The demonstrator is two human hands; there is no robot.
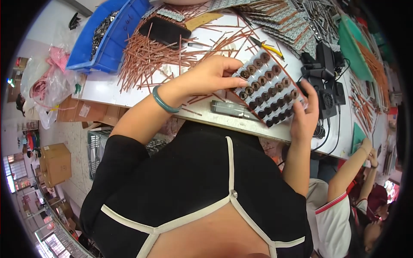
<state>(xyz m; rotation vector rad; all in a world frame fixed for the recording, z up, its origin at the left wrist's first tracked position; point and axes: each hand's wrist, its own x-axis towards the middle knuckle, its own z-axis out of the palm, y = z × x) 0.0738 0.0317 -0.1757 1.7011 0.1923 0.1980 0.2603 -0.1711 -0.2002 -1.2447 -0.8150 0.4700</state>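
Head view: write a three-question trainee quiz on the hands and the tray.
1. True or false: both hands grip the clear tray of round dark parts.
2. Which lies on the bench nearest the tray's lower left edge? A) blue bin B) grey metal bar C) yellow-handled cutters
3. Fill in: the left hand's wrist wears a green ____.

Key
1. True: the left hand's fingers rest on its top left edge, and the right hand holds its lower right corner.
2. B, the grey metal bar.
3. Bangle.
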